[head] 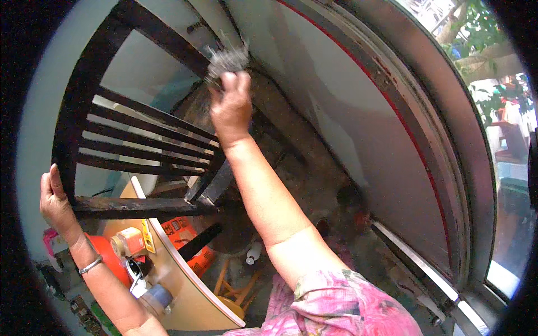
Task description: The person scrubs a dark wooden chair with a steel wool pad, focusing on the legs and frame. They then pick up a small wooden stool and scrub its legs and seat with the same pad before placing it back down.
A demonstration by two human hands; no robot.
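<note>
A dark wooden frame with several slats [149, 145], like a chair back, stands tilted at the left. My left hand [59, 203] rests against its outer upright near the lower corner; whether the fingers grip it is hard to tell. Higher up, my right hand [232, 103] is shut on a grey, stringy scrap of wire or mesh [229, 61], blurred, beside the far end of the frame's dark rail [168, 40]. Part of the frame's far side is hidden behind my right hand and forearm.
Below the frame is a light wooden table [189, 294] bearing a lidded jar [128, 241], a red round container [105, 256] and a blue-topped container [159, 296]. An orange printed bag [180, 235] and a yellow stool [233, 304] are beneath. A window frame [462, 168] curves along the right.
</note>
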